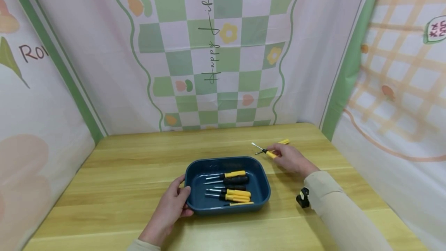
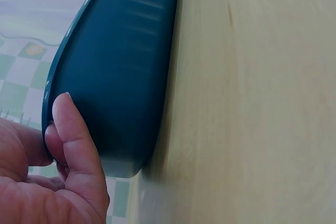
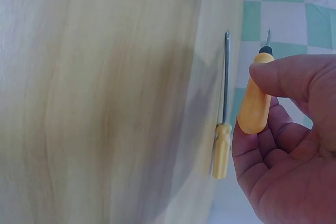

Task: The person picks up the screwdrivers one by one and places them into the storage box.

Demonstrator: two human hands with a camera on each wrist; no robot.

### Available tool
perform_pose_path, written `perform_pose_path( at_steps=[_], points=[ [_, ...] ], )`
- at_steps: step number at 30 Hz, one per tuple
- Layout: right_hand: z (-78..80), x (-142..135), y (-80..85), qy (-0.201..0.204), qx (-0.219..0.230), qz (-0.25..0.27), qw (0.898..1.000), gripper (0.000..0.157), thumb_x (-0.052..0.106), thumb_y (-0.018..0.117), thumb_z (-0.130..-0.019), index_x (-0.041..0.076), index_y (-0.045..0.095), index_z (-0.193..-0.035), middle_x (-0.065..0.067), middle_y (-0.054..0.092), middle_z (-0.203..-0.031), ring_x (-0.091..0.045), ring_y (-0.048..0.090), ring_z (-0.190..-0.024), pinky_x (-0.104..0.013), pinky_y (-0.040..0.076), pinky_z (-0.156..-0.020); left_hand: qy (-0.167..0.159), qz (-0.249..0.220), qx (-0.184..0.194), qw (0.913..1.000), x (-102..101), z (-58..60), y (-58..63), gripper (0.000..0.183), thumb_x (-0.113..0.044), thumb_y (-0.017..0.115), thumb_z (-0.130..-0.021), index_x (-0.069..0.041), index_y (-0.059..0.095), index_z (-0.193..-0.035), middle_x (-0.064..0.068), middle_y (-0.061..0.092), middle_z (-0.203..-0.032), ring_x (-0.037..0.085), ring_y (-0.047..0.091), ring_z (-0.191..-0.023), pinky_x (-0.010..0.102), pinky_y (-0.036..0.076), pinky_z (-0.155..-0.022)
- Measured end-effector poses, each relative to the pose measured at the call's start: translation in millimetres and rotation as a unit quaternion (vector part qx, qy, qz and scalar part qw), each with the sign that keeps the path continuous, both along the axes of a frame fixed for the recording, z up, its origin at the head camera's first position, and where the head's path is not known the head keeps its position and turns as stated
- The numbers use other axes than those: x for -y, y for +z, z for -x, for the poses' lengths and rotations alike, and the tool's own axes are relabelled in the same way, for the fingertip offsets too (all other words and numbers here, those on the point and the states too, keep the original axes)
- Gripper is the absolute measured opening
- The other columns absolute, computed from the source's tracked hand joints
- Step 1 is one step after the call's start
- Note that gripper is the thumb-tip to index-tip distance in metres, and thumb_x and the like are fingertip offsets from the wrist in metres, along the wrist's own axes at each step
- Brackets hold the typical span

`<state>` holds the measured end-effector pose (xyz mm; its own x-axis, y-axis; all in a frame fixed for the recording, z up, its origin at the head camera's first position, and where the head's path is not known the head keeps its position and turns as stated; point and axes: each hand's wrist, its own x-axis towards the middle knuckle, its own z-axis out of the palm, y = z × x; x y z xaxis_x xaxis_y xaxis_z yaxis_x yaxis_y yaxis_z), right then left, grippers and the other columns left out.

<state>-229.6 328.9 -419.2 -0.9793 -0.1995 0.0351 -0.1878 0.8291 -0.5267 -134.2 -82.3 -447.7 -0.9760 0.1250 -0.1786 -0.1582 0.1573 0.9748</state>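
A dark blue tray [image 1: 265, 189] stands on the table, holding several screwdrivers [image 1: 237, 195] with yellow or black handles, their shafts pointing left. My left hand [image 1: 170, 204] grips its left end, the thumb at the rim; the left wrist view shows a finger against the outer wall [image 2: 115, 66]. To the right of the tray, my right hand [image 1: 289, 159] pinches a yellow-handled screwdriver [image 3: 255, 98] between thumb and fingers, its tip pointing away from the palm. Another yellow-handled screwdriver [image 3: 222, 150] lies on the table beside that hand, partly hidden by it in the head view.
The wooden table [image 1: 139, 173] reaches back to a hanging cloth [image 1: 230, 61] with a green checked print. Printed cloths also hang at the left and right sides. A small black device [image 1: 303, 198] sits at the right wrist.
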Motion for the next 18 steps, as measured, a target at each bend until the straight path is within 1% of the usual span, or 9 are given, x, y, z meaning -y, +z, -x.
perform_pose_path(
  at_steps=[9, 13, 18],
  points=[
    [-4.2, 4.3, 6.6, 0.007, -0.004, 0.015, 1.0, 0.043, 0.004, 0.059, -0.096, 0.003, 0.062, -0.139, -0.017, 0.068, -0.122, -0.03, 0.064, -0.11, -0.048, 0.056, -0.092, 0.001, 0.002, 0.004, 1.0, -0.6, -0.7, 0.0, 0.054, -0.025, 0.047, -0.112, -0.014, 0.032, -0.162, 0.015, 0.05, -0.106, 0.022, 0.056, -0.076, 0.035, 0.062, -0.062],
    [-5.4, 5.3, 9.6, 0.016, -0.01, 0.021, 1.0, 0.043, 0.004, 0.06, -0.096, 0.002, 0.062, -0.139, -0.017, 0.068, -0.123, -0.03, 0.063, -0.109, -0.048, 0.055, -0.091, 0.001, 0.003, 0.008, 1.0, -1.2, -0.6, 0.2, 0.054, -0.026, 0.047, -0.112, -0.014, 0.032, -0.162, 0.015, 0.05, -0.107, 0.022, 0.057, -0.076, 0.035, 0.062, -0.062],
    [-6.2, 6.8, 13.4, 0.023, -0.016, 0.031, 0.999, 0.042, 0.004, 0.06, -0.097, 0.001, 0.062, -0.139, -0.017, 0.069, -0.122, -0.025, 0.063, -0.103, -0.042, 0.055, -0.088, 0.0, 0.0, 0.008, 1.0, -1.1, -0.2, -0.1, 0.054, -0.026, 0.047, -0.112, -0.014, 0.032, -0.163, 0.015, 0.05, -0.108, 0.022, 0.057, -0.077, 0.035, 0.062, -0.063]
  ],
)
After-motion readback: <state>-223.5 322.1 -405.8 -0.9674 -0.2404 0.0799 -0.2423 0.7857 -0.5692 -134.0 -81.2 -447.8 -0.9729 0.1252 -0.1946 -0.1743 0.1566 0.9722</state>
